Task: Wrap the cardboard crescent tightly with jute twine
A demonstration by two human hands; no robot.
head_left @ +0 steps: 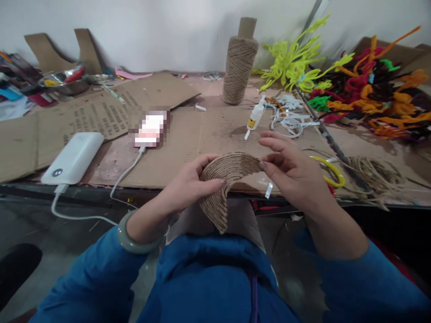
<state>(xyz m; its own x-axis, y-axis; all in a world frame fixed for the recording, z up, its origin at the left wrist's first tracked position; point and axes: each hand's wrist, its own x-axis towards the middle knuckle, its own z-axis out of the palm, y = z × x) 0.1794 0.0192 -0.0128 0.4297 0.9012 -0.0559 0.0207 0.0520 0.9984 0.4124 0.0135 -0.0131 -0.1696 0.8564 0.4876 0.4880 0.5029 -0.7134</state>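
Observation:
A crescent-shaped piece covered in rows of brown jute twine [232, 168] hangs over the table's front edge. My left hand [198, 179] grips it from the left, thumb on the near face and fingers behind. At its right tip, my right hand [286, 166] pinches the end between thumb and index finger, the other fingers raised. A small glue bottle [256, 116] with a yellow label stands beyond my right hand. Farther back, a tall cone of jute twine [240, 67] stands upright. Loose twine [373, 175] lies coiled to the right.
A white power bank [74, 157] and a cabled phone [151, 129] lie on the left. Cardboard sheets [101, 107] cover much of the table. Yellow-green pipe-cleaner flowers [296, 63] and a multicoloured pile [373, 94] fill the back right. A yellow ring [332, 172] sits beside my right wrist.

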